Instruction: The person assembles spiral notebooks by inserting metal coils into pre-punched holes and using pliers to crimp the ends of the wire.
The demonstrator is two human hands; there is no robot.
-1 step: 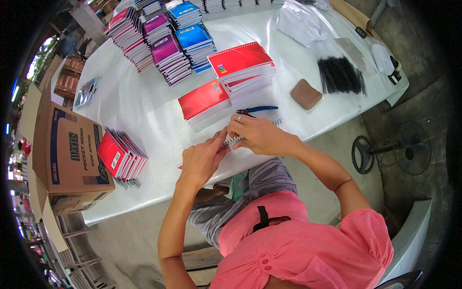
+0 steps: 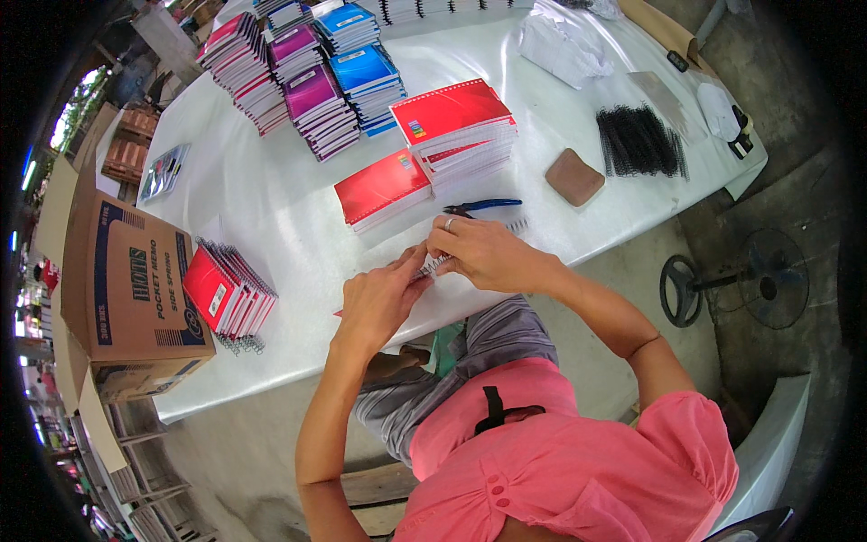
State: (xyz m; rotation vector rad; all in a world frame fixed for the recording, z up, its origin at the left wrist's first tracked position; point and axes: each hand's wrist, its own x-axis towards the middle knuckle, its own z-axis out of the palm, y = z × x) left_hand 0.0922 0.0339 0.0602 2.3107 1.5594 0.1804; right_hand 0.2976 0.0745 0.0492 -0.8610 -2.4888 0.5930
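Note:
Near the table's front edge, my two hands meet over a small notebook that they mostly cover; a red corner of it shows beside my left wrist. My left hand is closed on the notebook, its fingertips pressed along the bound edge. My right hand pinches a wire spiral coil at that edge. The coil's end sticks out beyond my right knuckles. Just past the right hand lie blue-handled pliers. Beyond them stand stacked red notebooks, a lower pile and a taller one.
Coil-bound red notebooks stand at the left by a cardboard box. Purple and blue notebooks are piled at the back. To the right lie a brown pad and black coils. A fan stands beyond the table edge.
The coil's protruding end beyond my right hand looks slightly shifted and more tightly spaced. Both hands stay in nearly the same place.

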